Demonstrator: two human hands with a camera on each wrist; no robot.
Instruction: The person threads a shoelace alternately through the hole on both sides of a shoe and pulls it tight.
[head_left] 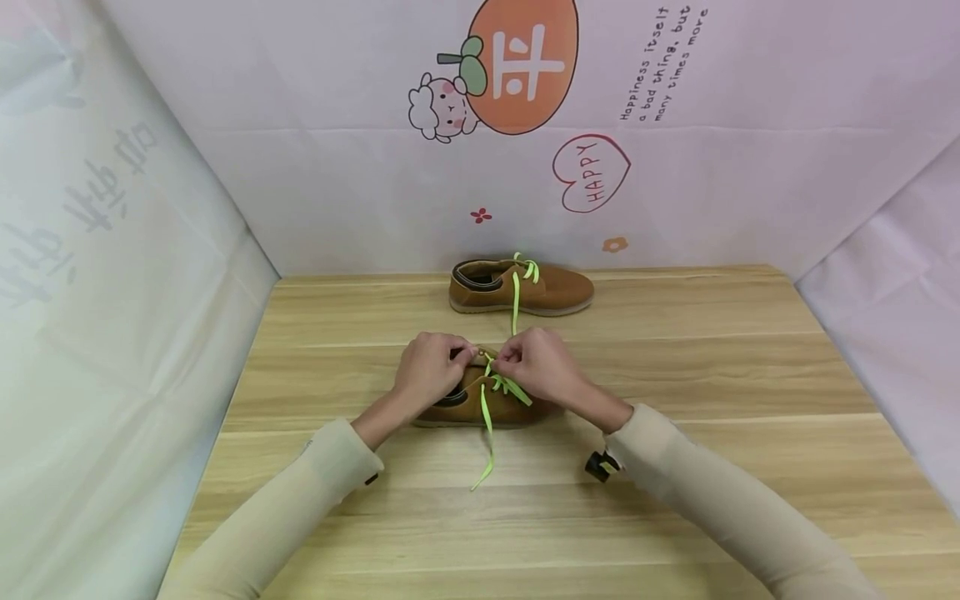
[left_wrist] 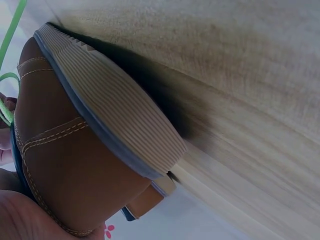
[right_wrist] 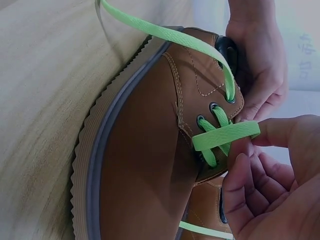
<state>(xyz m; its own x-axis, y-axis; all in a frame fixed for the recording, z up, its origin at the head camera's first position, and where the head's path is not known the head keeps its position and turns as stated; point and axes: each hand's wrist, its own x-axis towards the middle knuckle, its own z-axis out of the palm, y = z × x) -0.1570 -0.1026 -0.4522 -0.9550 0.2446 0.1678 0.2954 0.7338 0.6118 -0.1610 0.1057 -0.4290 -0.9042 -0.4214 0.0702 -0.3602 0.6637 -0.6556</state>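
Note:
A brown leather shoe (head_left: 450, 412) with a bright green shoelace (right_wrist: 225, 137) sits on the wooden table, toe to the right. My left hand (head_left: 431, 367) reaches over the shoe's opening and pinches the eyelet flap on its far side. With thumb and forefinger, my right hand (head_left: 542, 362) pinches the shoelace close beside the left fingertips. A flat stretch of lace crosses the rows of eyelets toward the right fingers in the right wrist view. One loose lace end hangs over the near side onto the table. The ribbed sole (left_wrist: 115, 95) shows in the left wrist view.
A matching brown shoe (head_left: 558, 287), also with green laces, stands behind at the table's back edge, toe right; one lace hangs toward the near shoe. White printed cloth walls (head_left: 360, 183) enclose the wooden table (head_left: 337, 517). A small black device (head_left: 600, 467) is at the right cuff.

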